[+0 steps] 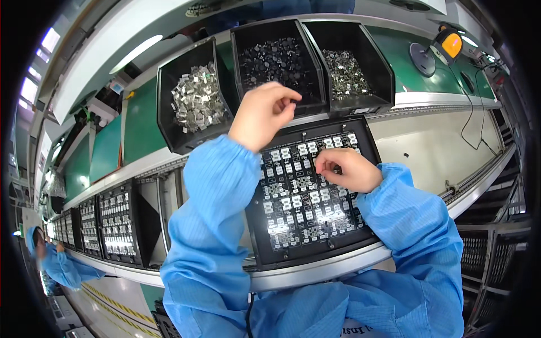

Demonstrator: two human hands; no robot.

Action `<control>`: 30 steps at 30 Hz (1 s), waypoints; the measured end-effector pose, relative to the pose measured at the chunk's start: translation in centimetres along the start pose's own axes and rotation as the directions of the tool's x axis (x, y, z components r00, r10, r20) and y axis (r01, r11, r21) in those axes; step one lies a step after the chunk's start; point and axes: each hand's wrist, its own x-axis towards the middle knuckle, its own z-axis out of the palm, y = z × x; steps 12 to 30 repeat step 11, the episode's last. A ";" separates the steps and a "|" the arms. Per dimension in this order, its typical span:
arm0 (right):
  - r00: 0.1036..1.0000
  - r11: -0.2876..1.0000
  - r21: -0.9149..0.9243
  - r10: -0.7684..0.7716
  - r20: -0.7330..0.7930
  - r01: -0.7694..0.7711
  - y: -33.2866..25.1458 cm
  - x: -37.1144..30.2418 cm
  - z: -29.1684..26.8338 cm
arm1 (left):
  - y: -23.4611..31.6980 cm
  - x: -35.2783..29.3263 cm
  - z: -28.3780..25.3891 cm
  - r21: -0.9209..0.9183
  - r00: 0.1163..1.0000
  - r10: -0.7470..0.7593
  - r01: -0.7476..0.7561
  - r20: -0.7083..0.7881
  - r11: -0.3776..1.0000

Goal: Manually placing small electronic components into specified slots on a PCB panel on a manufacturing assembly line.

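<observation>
My left hand (264, 114) is raised at the front edge of the middle black bin (322, 107), its thumb and forefinger pinched together. A dark spot shows at the fingertips, too small to name. That bin holds many small black round components (276, 63). Over the right part of a panel of circuit boards (298, 217), my right hand (352, 172) is closed, with a small black component (337, 169) in the curl of its fingers. The boards sit in a black frame (260, 236) and carry rows of silvery parts. My forearms hide parts of the frame's sides.
A left bin (163, 121) holds silvery metal parts (197, 98); a right bin (385, 84) holds small metal pieces (345, 73). More framed panels (118, 222) line the conveyor at left, near another person in blue (62, 267). A yellow-and-black device (451, 45) stands at far right, its cable trailing.
</observation>
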 end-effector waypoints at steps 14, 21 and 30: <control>0.988 0.968 0.207 0.123 0.089 -0.139 2.7 -1.0 2.9 | -3.5 -15.4 2.6 -0.542 0.934 -0.355 0.278 -0.040 0.793; 0.988 0.968 0.207 0.123 0.089 -0.139 2.7 -1.0 2.9 | -3.5 -15.4 2.6 -0.542 0.934 -0.355 0.278 -0.040 0.793; 0.988 0.968 0.207 0.123 0.089 -0.139 2.7 -1.0 2.9 | -3.5 -15.4 2.6 -0.542 0.934 -0.355 0.278 -0.040 0.793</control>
